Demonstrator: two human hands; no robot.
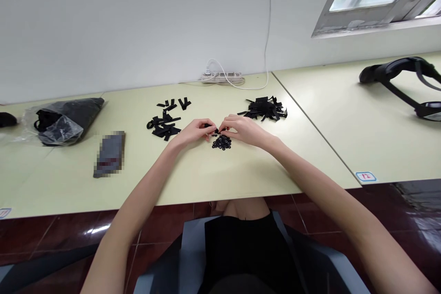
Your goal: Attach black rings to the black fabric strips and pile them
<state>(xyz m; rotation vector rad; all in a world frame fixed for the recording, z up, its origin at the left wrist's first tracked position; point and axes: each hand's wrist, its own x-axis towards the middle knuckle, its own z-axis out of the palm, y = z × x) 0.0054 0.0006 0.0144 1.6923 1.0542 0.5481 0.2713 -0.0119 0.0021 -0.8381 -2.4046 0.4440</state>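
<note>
My left hand (195,132) is closed in a pinch, with a short black strip (207,125) showing between its fingertips. Facing it, my right hand (240,126) has thumb and fingers pressed together just above a pile of small black rings (222,143). What its fingertips hold, if anything, is too small to make out. Both hands meet over the far side of that pile. A loose group of black strips (164,125) lies left of my left hand, and a denser heap of black strips (264,108) lies beyond my right hand.
A white power strip (221,77) with a cable stands against the wall. On the left of the pale table (193,183) are a clear plastic bag (67,119) with dark contents and a blurred-out grey object (109,154). A black headset-like frame (399,78) sits far right.
</note>
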